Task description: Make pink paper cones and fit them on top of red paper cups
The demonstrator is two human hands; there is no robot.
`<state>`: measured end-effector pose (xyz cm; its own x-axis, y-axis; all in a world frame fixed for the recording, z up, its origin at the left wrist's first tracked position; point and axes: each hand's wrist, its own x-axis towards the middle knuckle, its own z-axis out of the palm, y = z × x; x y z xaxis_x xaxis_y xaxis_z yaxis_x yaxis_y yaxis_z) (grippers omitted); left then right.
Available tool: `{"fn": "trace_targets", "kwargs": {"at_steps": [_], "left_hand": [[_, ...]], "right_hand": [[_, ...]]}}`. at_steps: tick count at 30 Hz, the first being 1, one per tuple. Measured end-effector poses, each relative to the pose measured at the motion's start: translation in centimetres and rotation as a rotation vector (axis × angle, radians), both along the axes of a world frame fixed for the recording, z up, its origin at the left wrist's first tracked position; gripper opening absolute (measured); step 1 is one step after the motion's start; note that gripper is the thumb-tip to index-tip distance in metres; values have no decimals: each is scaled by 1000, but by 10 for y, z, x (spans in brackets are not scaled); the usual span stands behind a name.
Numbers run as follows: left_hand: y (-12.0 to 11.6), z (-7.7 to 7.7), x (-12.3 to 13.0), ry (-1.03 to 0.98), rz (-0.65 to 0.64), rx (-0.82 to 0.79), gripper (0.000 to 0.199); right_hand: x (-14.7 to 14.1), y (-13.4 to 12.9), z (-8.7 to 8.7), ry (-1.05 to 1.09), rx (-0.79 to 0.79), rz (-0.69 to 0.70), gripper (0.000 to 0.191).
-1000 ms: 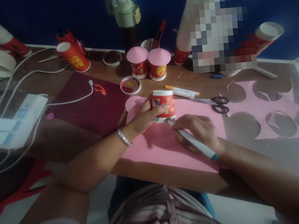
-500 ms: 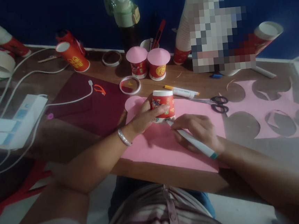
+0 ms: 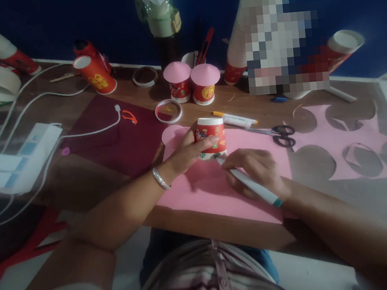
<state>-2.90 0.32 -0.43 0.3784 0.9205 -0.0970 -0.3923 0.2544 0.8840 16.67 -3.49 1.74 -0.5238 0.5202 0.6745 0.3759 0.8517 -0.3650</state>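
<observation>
Wrapped around a red and white paper cup (image 3: pixel 209 132) is my left hand (image 3: pixel 193 147), its thumb across the printed side. Dark green marks show on the white band at the cup's lower edge. My right hand (image 3: pixel 255 171) grips a white marker (image 3: pixel 256 187) with a green end, and the marker's tip is at that band; whether it touches is hard to tell. Both hands are over a pink paper sheet (image 3: pixel 191 195). A pink paper disc (image 3: pixel 172 135) lies beside my left hand. Scissors (image 3: pixel 277 133) with black handles rest on the sheet's far right corner.
Two small red cups with pink cone tops (image 3: pixel 177 74) stand behind. A tape roll (image 3: pixel 168 111) and an orange-capped marker (image 3: pixel 235 119) lie nearer. Cut pink scraps (image 3: pixel 338 137) are at right; a white power strip (image 3: pixel 28 157) with cables is at left. Tall cup stacks (image 3: pixel 239 46) lean by the wall.
Both hands keep nearly the same place on the cup and marker. The marker's tip has shifted very slightly at the lower band, where more dark green seems to show.
</observation>
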Motion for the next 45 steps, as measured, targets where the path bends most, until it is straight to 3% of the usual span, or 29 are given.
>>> {"fn": "trace_targets", "kwargs": {"at_steps": [13,22,45], "left_hand": [[1,-4,-1,-7,-20,19,32],[2,-6,-2,-41,-20,-23,43],[1,-2,-2,5,-46,-26,43]], "right_hand": [[0,0,3,-8,0,-10,13],[3,-1,14,36,-73,-79,6],[3,2,5,26,8,-18,11]]}}
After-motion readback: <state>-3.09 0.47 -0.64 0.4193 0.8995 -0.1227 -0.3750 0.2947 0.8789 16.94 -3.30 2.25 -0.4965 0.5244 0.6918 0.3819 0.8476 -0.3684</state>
